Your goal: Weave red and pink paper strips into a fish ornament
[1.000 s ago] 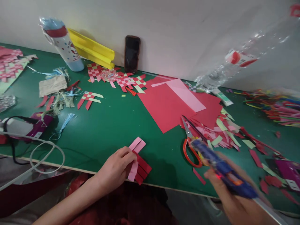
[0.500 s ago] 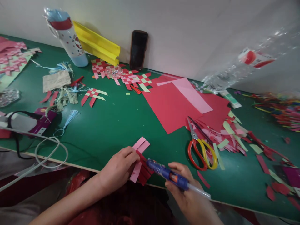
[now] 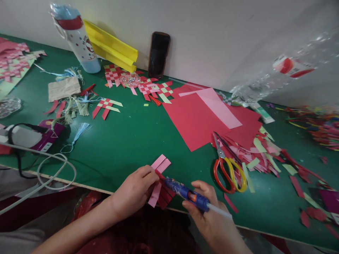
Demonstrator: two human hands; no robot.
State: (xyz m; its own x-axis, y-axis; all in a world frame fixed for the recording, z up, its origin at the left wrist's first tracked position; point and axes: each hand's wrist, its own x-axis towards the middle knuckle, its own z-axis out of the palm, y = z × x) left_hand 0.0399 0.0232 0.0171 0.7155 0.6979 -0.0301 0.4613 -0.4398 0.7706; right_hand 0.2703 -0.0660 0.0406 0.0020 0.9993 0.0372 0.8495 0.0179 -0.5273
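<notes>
My left hand (image 3: 139,185) is closed on a small bundle of pink and red paper strips (image 3: 162,162) near the table's front edge. Pink strips cross over darker red ones there, and my fingers hide part of the crossing. In my right hand (image 3: 209,208) is a blue glue gun (image 3: 185,192) with a clear glue stick (image 3: 219,211) coming out of its back end. Its tip points left and reaches the red strips beside my left fingers; whether it touches them I cannot tell.
Scissors (image 3: 229,171) with red and yellow handles lie right, beside paper scraps (image 3: 251,155) and red sheets (image 3: 193,123). Behind stand a phone (image 3: 159,54), a water bottle (image 3: 79,42) and a clear plastic bottle (image 3: 265,86). Woven pieces (image 3: 106,106), tassels (image 3: 81,132) and a cable (image 3: 67,162) lie left.
The glue gun has shifted slightly left, its tip closer to the red strips and my left fingers. My left hand keeps its hold on the paper strips.
</notes>
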